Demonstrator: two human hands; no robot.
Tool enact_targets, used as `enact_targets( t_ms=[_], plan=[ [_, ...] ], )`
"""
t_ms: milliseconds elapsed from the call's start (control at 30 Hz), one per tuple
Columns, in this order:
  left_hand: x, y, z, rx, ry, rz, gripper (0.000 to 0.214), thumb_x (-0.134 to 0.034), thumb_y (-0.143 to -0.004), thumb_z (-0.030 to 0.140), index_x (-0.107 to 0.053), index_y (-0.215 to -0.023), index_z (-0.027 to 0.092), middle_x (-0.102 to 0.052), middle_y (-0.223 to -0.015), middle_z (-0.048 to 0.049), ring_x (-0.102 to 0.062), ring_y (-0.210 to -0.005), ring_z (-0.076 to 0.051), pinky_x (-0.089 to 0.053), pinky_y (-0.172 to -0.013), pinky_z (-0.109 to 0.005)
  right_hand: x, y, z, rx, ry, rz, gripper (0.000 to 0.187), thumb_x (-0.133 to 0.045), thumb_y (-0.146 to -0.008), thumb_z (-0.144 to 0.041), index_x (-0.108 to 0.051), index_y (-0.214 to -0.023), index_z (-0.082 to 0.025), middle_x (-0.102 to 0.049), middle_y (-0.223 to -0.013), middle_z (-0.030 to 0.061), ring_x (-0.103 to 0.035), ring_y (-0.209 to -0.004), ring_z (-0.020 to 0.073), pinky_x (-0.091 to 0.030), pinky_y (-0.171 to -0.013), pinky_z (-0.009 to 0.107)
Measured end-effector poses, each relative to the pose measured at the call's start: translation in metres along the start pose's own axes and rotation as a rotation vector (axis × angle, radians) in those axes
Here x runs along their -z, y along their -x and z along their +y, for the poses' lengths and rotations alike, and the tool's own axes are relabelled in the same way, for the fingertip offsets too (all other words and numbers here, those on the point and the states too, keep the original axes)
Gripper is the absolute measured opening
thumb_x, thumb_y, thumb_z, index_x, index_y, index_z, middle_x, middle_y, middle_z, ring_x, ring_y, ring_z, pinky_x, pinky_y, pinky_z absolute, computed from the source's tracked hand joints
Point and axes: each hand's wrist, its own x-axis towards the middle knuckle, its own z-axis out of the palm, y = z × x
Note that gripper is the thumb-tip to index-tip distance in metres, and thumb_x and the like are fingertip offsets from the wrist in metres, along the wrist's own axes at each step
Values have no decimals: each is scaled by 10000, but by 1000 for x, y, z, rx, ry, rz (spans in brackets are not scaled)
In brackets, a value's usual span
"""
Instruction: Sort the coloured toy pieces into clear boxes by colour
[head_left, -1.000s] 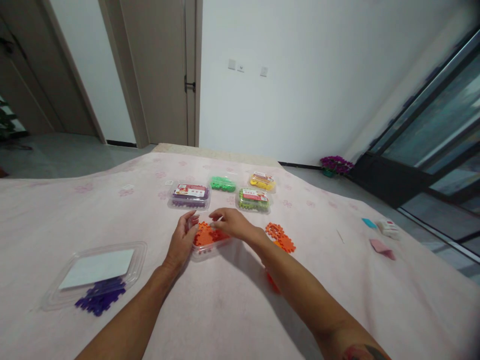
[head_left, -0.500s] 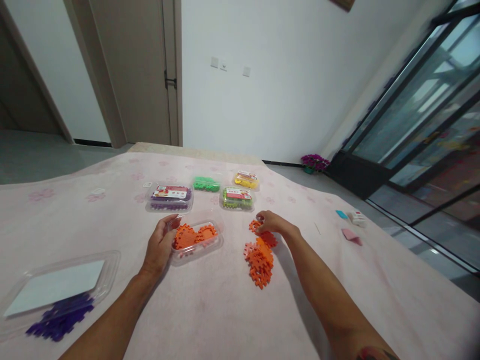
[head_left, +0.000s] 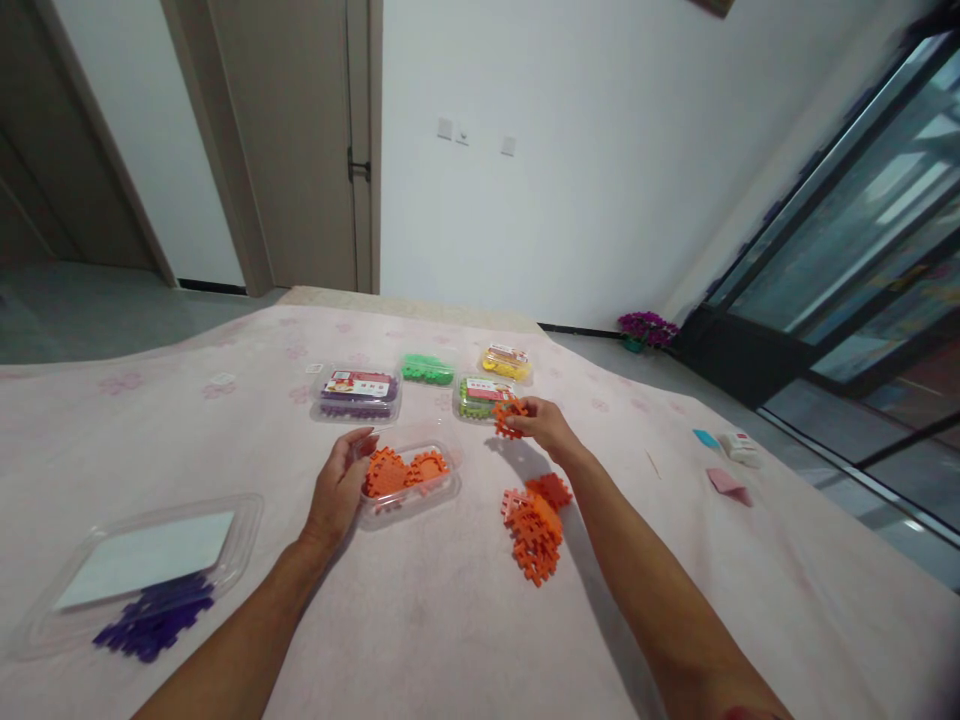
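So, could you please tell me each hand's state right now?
Left hand: open, against the clear container.
Right hand: closed, holding an orange piece.

With our right hand [head_left: 546,428] we pinch an orange piece [head_left: 510,418] above the tabletop [head_left: 420,640]. Our left hand [head_left: 337,487] touches the left end of an open clear box [head_left: 409,510] holding orange pieces [head_left: 388,472]. An orange pile [head_left: 536,535] lies right of that box. Toward the far edge we see boxes of purple [head_left: 360,409], green [head_left: 427,370], lime [head_left: 474,402] and yellow pieces [head_left: 504,367]; toward the left edge, purple pieces [head_left: 154,622] overlap a clear lid or tray [head_left: 251,515] with a white card [head_left: 150,558].
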Motion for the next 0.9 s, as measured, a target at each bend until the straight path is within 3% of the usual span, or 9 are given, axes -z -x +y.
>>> enact_targets(
  t_ms=[67,200,300,367,500,600,700,800,900],
  plan=[
    [0,0,0,1,4,0,435,-554,-787,261,-561,-1217,194,-647,-1199,-91,-596,-1171,-232,-426,-1059,-418,-20,1,-21,54,-201,-24,407,-838,-547,-348,-641,-846,-156,-709,-766,24,-657,-672,168,-532,-647,299],
    [-1,1,3,3,10,-7,426,-550,-786,263,-555,-1205,187,-650,-1187,-98,-594,-1173,-241,-431,-1052,-432,-65,6,-52,79,-206,-257,383,-837,-583,-291,-660,-887,-141,-728,-793,33,-670,-668,160,-538,-643,292],
    [-2,2,6,3,6,-3,422,-548,-787,263,-557,-1202,186,-657,-1171,-98,-602,-1157,-241,-442,-1039,-432,-91,8,-58,63,-10,-394,277,-793,-651,-190,-674,-896,-141,-724,-791,21,-661,-687,146,-526,-657,270],
    [-2,2,6,0,-7,-3,427,-546,-789,258,-557,-1211,188,-661,-1158,-95,-611,-1137,-239,-455,-1021,-428,-102,11,-59,118,239,-395,245,-773,-690,-148,-695,-923,-144,-731,-850,32,-659,-727,147,-513,-684,264],
    [-1,2,3,2,-18,-8,436,-540,-802,248,-552,-1236,199,-653,-1179,-96,-605,-1151,-241,-472,-995,-418,-112,22,-67,394,702,-255,252,-712,-811,-170,-716,-1063,-176,-714,-1053,66,-656,-866,164,-484,-784,277],
    [0,2,0,-9,-29,-13,426,-533,-815,248,-554,-1237,200,-646,-1194,-100,-599,-1161,-240,-460,-1011,-424,-116,31,-75,525,900,-345,296,-724,-822,-220,-719,-1118,-212,-691,-1092,73,-640,-971,202,-467,-792,276],
    [0,2,1,-5,-29,-12,425,-529,-818,255,-552,-1238,197,-646,-1197,-106,-598,-1159,-245,-459,-1012,-434,-118,34,-80,517,1060,-480,259,-752,-788,-233,-750,-1045,-201,-689,-1050,90,-649,-935,234,-456,-714,272],
    [-1,3,2,-7,-32,-16,424,-523,-818,259,-551,-1236,198,-646,-1198,-105,-595,-1166,-243,-454,-1020,-434,-116,31,-79,497,1051,-557,214,-750,-778,-207,-760,-991,-196,-698,-1021,79,-656,-875,216,-450,-698,264],
    [-1,3,3,-17,-49,-16,421,-523,-814,257,-554,-1230,199,-649,-1188,-98,-598,-1157,-235,-446,-1031,-429,-103,22,-71,508,835,-487,311,-744,-784,-177,-723,-1095,-190,-705,-1065,68,-647,-916,187,-465,-771,262]
  ],
)
